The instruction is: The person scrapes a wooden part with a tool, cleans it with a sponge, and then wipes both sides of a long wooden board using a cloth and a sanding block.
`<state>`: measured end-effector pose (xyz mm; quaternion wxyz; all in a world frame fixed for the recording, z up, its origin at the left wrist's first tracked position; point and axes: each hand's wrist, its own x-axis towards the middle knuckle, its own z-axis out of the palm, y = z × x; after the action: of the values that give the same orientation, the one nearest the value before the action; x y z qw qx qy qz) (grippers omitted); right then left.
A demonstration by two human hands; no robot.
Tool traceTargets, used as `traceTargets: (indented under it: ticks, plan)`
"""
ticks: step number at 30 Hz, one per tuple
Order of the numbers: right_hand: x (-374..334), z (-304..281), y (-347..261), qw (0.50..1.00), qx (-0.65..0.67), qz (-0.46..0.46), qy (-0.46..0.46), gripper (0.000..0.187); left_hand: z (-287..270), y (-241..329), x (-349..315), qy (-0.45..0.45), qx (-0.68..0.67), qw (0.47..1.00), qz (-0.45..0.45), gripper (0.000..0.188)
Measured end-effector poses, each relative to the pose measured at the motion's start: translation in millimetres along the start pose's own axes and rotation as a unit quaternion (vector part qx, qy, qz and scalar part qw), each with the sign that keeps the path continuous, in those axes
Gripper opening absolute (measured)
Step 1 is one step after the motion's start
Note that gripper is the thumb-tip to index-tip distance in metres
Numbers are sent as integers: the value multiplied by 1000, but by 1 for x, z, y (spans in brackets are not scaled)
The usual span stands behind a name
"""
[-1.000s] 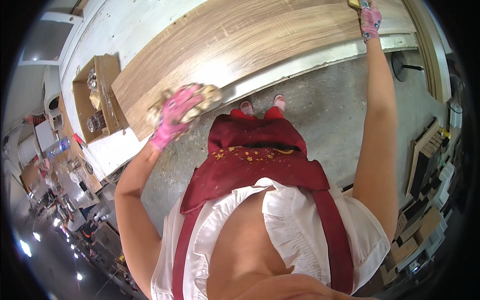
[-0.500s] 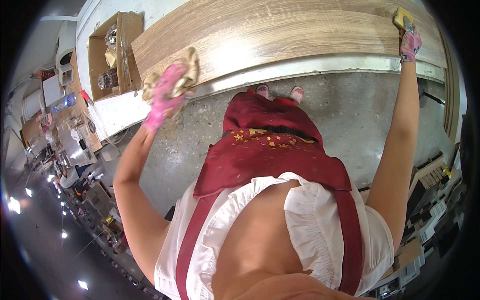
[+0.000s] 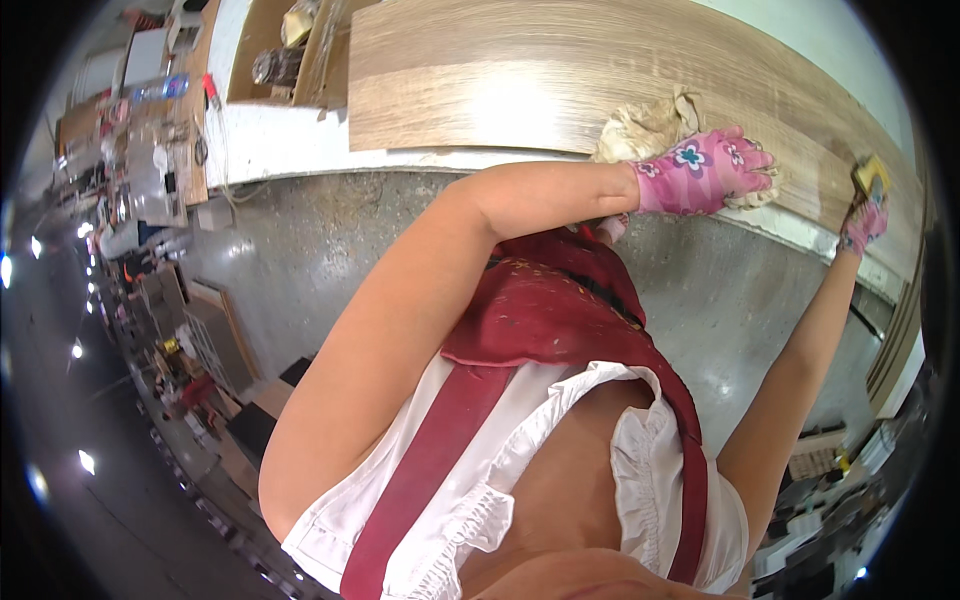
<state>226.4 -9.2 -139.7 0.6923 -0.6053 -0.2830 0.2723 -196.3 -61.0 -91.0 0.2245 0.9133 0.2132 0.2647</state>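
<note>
A long wood-grain board [image 3: 450,60] lies across the white workbench [image 3: 270,165] in front of me. My left hand [image 3: 705,172], in a pink flowered glove, reaches across my body to the board's near edge. It is closed on a crumpled beige cloth [image 3: 645,122], which bunches out on both sides of the glove. At the far right, my right hand [image 3: 865,222], also in a pink glove, grips a yellow sponge [image 3: 872,175] on the board's right end. A darker patch shows on the wood beside the sponge.
Left of the board stands an open cardboard box [image 3: 335,50] with brown glass-like items inside. A clear bottle [image 3: 160,88] and a red-handled tool [image 3: 210,90] lie on a cluttered side bench. Grey concrete floor [image 3: 330,235] lies between the workbench and me.
My left hand has swung from the board's left end far to the right with the cloth. My right hand stays at the right end with the sponge. The view has shifted.
</note>
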Motion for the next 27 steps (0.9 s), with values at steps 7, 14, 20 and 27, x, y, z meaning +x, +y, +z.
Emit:
traceTargets:
  ticks: [7, 14, 20, 27]
  plan:
    - [13, -14, 3, 999, 37, 12, -2, 33, -68, -28, -127, 206, 58, 975, -67, 46]
    - [-6, -3, -11, 998, 58, 12, -25, 30, -185, -47, -296, 238, 233, 892, -306, 40]
    - [22, -13, 13, 1000, -5, 2, -16, 44, -257, -93, -416, 504, -219, 707, -446, 34]
    - [16, -2, 9, 1000, 8, 0, 23, 45, -190, -30, -245, -33, 165, 952, -257, 79]
